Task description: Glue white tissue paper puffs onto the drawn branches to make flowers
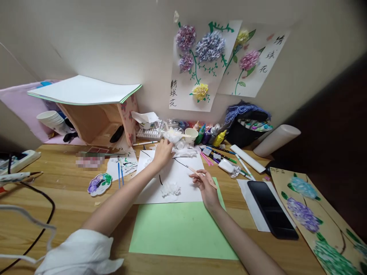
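Observation:
My left hand (pixel 162 153) reaches forward over a white sheet of paper (pixel 183 183), fingers curled on a bit of crumpled white tissue (pixel 183 151) at the sheet's far edge. My right hand (pixel 205 185) grips a thin wooden stick (pixel 197 173) in a pinch above the sheet's right side. A white tissue flower (pixel 170 188) lies on the sheet, near a curved black line. A green sheet (pixel 177 229) lies under the white one, nearer me.
A black phone (pixel 272 210) lies to the right on white paper, beside a brown flower painting (pixel 315 217). Paint bottles (pixel 210 134), pens and a small cup (pixel 191 134) line the wall. A paint palette (pixel 99 184), brushes, cables and a power strip (pixel 17 160) lie left.

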A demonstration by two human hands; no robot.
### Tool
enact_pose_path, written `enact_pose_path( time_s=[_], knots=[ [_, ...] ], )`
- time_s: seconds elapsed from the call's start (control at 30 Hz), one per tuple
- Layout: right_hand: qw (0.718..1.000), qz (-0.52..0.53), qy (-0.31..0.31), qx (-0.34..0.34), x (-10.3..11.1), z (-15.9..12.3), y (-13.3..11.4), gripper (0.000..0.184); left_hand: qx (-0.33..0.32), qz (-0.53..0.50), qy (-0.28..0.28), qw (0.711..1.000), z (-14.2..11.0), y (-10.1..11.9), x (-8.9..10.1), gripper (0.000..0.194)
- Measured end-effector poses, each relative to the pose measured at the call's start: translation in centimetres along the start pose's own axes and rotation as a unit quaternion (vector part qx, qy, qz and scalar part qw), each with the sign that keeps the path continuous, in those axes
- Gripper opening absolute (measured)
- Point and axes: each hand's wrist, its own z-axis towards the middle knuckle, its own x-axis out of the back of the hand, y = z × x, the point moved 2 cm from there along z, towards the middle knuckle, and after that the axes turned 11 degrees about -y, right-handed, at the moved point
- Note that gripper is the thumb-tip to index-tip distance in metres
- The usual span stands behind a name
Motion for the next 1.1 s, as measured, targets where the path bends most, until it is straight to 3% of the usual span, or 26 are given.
enact_pose_path(
  time_s=[0.1,0.2,0.33,0.53,0.67,0.77,0.9,1.0,1.1],
  knots=[
    [1.000,-0.004,0.005,0.002,-0.1,0.0,-0.1,0.015,-0.006,-0.025,0.004,1.000,2.0,-0.1,-0.8,0.008],
    [1.000,0.004,0.005,0.003,-0.1,0.1,-0.2,0.016,0.000,-0.057,0.020,0.998,1.9,-0.3,-0.9,0.012],
    [1.000,-0.001,0.002,0.003,0.0,0.1,-0.1,0.017,0.021,-0.128,0.043,0.991,0.6,-0.8,-0.4,0.013],
    [1.000,0.000,0.002,0.006,0.1,0.1,0.1,0.021,0.055,-0.260,0.047,0.963,-1.5,-1.4,1.3,0.029],
    [0.998,-0.056,0.004,0.015,0.0,-0.1,-0.4,0.022,0.066,-0.405,0.044,0.911,-5.5,-1.2,3.0,0.032],
    [0.988,-0.141,-0.023,0.049,-0.5,-1.0,-1.1,0.017,0.078,-0.454,-0.021,0.887,-9.6,-1.4,3.5,0.030],
    [0.958,-0.236,-0.152,0.066,-2.2,-2.8,-1.5,0.023,0.082,-0.471,-0.133,0.868,-13.7,-2.4,2.5,0.025],
    [0.916,-0.314,-0.244,0.047,-3.4,-3.8,-1.0,0.026,0.090,-0.495,-0.179,0.845,-15.0,-3.1,1.4,0.025],
    [0.879,-0.381,-0.280,0.057,-3.8,-3.9,-0.5,0.025,0.070,-0.492,-0.228,0.837,-15.4,-3.1,0.6,0.025]
  ],
)
